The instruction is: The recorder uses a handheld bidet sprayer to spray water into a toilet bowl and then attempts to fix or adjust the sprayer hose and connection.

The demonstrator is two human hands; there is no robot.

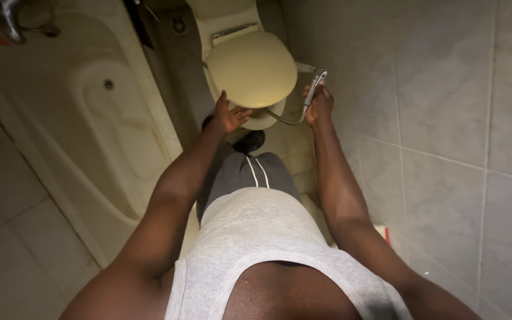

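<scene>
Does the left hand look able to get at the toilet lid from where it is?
Probably yes: the left hand is open at the front edge of the closed toilet lid, nothing between them. The right hand is busy holding the spray nozzle.

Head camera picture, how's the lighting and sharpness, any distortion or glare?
Head view: dim, warm light; the toilet lid is brightest, without hard glare. Wide-angle bending curves the bathtub and wall tiles. The left hand and right hand with the sprayer look slightly soft.
</scene>
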